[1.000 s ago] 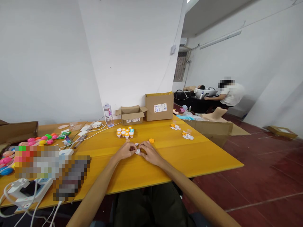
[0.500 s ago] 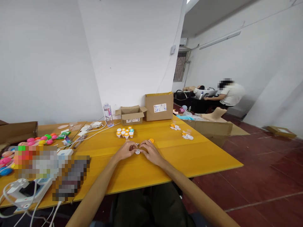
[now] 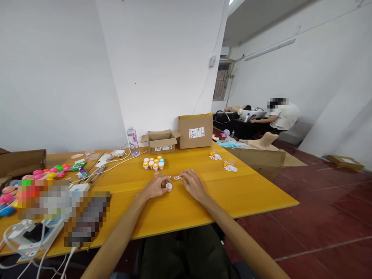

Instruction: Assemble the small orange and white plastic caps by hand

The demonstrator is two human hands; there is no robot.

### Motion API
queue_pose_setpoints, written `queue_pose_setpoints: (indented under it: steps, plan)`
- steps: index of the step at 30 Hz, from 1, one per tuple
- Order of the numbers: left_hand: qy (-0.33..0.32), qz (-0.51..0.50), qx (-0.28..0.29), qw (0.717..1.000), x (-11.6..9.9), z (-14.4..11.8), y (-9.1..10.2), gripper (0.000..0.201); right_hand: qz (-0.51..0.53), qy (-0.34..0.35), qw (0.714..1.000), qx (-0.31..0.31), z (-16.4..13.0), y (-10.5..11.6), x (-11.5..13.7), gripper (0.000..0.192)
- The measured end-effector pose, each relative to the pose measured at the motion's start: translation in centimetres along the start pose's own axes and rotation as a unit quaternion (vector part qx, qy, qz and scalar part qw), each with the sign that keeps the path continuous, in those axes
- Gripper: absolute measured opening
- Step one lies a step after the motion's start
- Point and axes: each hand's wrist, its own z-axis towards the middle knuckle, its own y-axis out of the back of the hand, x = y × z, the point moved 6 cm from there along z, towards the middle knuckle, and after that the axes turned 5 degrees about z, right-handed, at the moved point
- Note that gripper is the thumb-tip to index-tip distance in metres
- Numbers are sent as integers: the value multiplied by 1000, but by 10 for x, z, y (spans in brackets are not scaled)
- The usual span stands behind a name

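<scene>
Yellow worktable (image 3: 232,193) standing against a white wall, red tiled floor to the right; a second person sitting at the far end of the room.

Left hand (image 3: 155,188): resting on the tabletop, fingers curling narrowly around one small white round cap (image 3: 169,186), which is lying on the table at the fingertips.
Right hand (image 3: 194,185): lying just beside, fingers reaching toward a little scatter of tiny white pieces (image 3: 176,178); whether it is pinching anything cannot be told.

Counts: one cluster of small orange-and-white capped pots (image 3: 153,162), about nine, standing upright behind the hands; two loose heaps of parts (image 3: 229,167) further right; two cardboard boxes (image 3: 195,130) at the wall, one open; one water bottle (image 3: 133,141).

Risk, as judged: the cap is sitting loosely under the fingers and could be skidding away across the smooth surface; a sweeping wrist might be scattering the tiny pieces, too small to count here.
</scene>
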Motion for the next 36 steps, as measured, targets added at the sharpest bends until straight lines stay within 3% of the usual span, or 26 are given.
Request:
queue_pose_setpoints:
  steps: [7,23,31,36]
  plan:
    - [-16,-25,5,1000,4,0,-4,24,-45,-31,998,-3,-3,3,-25,21]
    - [4,-74,13,997,8,1,-9,25,-182,60,977,99,-6,-18,-13,28]
    - [22,-89,7,996,9,0,-7,31,-176,47,980,76,-8,-12,-19,30]
    - [11,-97,-4,995,9,1,-9,23,-187,53,975,109,-8,-18,-19,31]
